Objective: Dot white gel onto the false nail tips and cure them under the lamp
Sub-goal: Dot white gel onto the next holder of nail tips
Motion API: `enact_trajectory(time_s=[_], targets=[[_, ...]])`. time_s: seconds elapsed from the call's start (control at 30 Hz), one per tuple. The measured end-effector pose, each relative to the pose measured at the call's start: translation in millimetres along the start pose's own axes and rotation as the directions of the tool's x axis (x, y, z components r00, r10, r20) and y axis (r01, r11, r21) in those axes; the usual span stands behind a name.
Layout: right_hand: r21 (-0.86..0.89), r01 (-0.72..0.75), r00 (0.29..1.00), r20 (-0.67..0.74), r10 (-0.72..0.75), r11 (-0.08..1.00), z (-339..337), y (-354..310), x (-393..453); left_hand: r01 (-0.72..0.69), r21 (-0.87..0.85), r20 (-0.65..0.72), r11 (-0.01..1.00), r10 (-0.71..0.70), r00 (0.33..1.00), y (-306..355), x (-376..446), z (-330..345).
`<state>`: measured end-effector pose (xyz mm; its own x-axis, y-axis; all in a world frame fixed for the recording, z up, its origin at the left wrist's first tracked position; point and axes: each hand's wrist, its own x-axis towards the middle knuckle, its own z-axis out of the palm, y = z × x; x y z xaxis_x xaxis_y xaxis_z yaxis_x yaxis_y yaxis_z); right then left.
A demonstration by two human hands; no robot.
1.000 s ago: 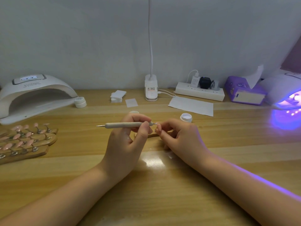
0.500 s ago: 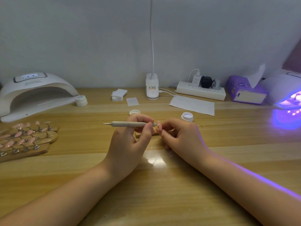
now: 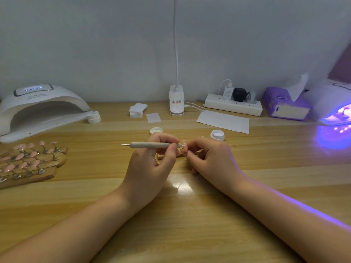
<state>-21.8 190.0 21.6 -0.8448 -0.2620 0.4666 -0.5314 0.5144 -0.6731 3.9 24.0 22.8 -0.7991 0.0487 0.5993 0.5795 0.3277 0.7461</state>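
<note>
While the two hands meet over the middle of the worktop (image 3: 190, 215), the parts read as follows.

Left hand (image 3: 150, 166): fingers and thumb curled round the dotting pen (image 3: 152, 145), which lies level, its working point turned right toward the other hand.

Right hand (image 3: 210, 158): fingertips pinched on a single nail tip (image 3: 183, 147); a small wooden stand (image 3: 167, 155) shows just beneath, between the hands.

Change: over the last second neither grip alters; the pen point stays at the nail tip, with only a slight shift that may be the camera's.

Meaning: dotting appears to be under way on this tip; curing is not yet begun for it.

Gel pot (image 3: 217, 134): open, white inside, just behind the right hand; its lid (image 3: 156, 130) lies behind the left hand.

Waiting tips (image 3: 28, 160): pink, on wooden stands at the left edge, well apart from the hands.

Left lamp (image 3: 38, 109): white dome, display lit, cavity dark; a small closed jar (image 3: 93, 117) stands beside it.

Right lamp (image 3: 334, 111): glowing violet at the far right.

Rear row: wipe pads (image 3: 137, 110), paper sheet (image 3: 223, 121), desk-lamp base (image 3: 176, 102), power strip (image 3: 232, 104), purple tissue box (image 3: 284, 105).

Obstruction: the gel pot stands near the right hand's likely path to the lit lamp.
</note>
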Motion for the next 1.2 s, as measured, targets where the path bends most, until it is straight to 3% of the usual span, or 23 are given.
enact_trajectory(time_s=[1.2], targets=[[-0.015, -0.007, 1.0, 0.018, 0.007, 1.0, 0.0, -3.9, -0.8, 0.047, 0.023, 0.019, 0.999, -0.047, 0.999, -1.9, 1.2, 1.2]])
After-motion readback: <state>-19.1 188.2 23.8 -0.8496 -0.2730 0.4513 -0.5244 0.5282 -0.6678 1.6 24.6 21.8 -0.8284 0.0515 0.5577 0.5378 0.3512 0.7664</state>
